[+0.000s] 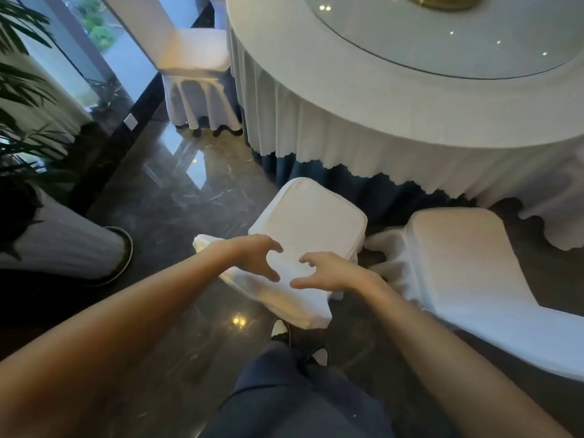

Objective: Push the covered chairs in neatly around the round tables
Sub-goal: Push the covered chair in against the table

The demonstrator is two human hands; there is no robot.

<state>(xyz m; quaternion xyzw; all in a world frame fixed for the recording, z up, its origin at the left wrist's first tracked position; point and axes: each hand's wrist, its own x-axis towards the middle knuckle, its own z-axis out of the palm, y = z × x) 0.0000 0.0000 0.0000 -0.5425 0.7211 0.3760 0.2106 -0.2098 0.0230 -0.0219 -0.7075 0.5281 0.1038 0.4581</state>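
Note:
A white-covered chair [311, 213] stands in front of me, its seat facing the round table [341, 99] with a gap of floor between them. Both my hands hover over the top of its backrest. My left hand [252, 257] and my right hand [327, 272] have thumbs and fingers spread in a loose claw, close to the cover, with nothing gripped. A second covered chair [458, 251] stands just to the right, also pulled out from the table. A third covered chair [192, 58] sits against the table's far left side.
The table wears a white pleated cloth over a blue skirt and carries a glass turntable [442, 39]. A potted palm in a white-wrapped planter [66, 248] stands at my left, beside a glass wall [63, 74]. Dark glossy marble floor [177, 197] lies between.

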